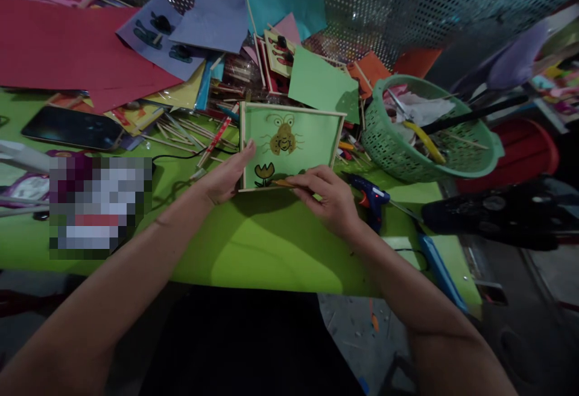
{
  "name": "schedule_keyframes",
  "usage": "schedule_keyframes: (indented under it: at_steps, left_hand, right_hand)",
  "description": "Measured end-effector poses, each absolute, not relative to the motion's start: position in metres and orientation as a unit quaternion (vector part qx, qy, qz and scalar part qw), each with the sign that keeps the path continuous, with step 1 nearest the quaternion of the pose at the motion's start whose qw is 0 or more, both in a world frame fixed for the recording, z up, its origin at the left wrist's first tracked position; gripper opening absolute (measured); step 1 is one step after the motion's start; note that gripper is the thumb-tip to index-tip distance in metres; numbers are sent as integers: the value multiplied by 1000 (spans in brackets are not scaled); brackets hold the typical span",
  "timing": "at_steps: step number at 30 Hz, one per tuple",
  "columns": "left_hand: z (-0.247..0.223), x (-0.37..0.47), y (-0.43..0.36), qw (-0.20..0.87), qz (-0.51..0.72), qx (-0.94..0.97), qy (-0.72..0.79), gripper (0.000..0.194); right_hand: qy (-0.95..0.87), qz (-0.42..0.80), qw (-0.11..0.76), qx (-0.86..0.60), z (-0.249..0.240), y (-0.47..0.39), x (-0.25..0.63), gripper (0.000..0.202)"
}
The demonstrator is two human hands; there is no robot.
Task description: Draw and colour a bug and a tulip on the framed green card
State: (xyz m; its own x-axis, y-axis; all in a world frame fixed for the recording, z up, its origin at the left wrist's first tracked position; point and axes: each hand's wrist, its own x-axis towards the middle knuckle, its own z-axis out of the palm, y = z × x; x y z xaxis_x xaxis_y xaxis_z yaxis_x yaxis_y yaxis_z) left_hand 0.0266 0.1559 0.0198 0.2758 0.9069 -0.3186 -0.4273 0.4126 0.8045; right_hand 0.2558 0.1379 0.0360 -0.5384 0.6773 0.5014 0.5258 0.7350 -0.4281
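A framed picture (312,137) on light green paper, edged with thin pale sticks, is tilted up above the green table. It shows a brown-gold insect (284,138) with long feelers and, at lower left, a tulip-like flower (265,173) outlined in black. My left hand (228,176) grips the frame's left side, its thumb on the front. Pinched in my right hand (326,194) is a thin orange piece (283,182) at the picture's lower edge; its exact kind is unclear. Just right of that hand lies a blue glue gun (370,196).
Behind the frame lie loose wooden sticks (181,131), coloured paper sheets (90,46) and other small framed pictures. A green plastic basket (407,161) with scraps and tools stands at right. At left are a phone (72,128) and a blurred-out item (99,209).
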Motion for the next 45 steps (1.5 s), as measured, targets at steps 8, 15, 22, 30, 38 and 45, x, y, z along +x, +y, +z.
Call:
schedule_keyframes:
  at_steps: [8, 15, 22, 30, 38, 45]
  left_hand:
    - [22, 28, 155, 775, 418, 304, 364, 50]
    - [14, 27, 157, 786, 410, 324, 332, 55]
    - [14, 29, 157, 760, 448, 313, 353, 56]
    - [11, 28, 158, 777, 430, 318, 333, 57]
    - [9, 27, 158, 775, 430, 323, 333, 58]
    - [12, 28, 158, 781, 428, 308, 334, 54]
  right_hand:
    - [-879, 119, 321, -332, 35, 135, 248, 20]
    - [-887, 91, 312, -329, 33, 135, 242, 19]
    - [-888, 76, 301, -339, 33, 134, 241, 19]
    - [-887, 85, 299, -343, 35, 134, 241, 20]
    - [-891, 71, 294, -337, 34, 134, 241, 19]
    - [-896, 54, 279, -342, 34, 135, 241, 20]
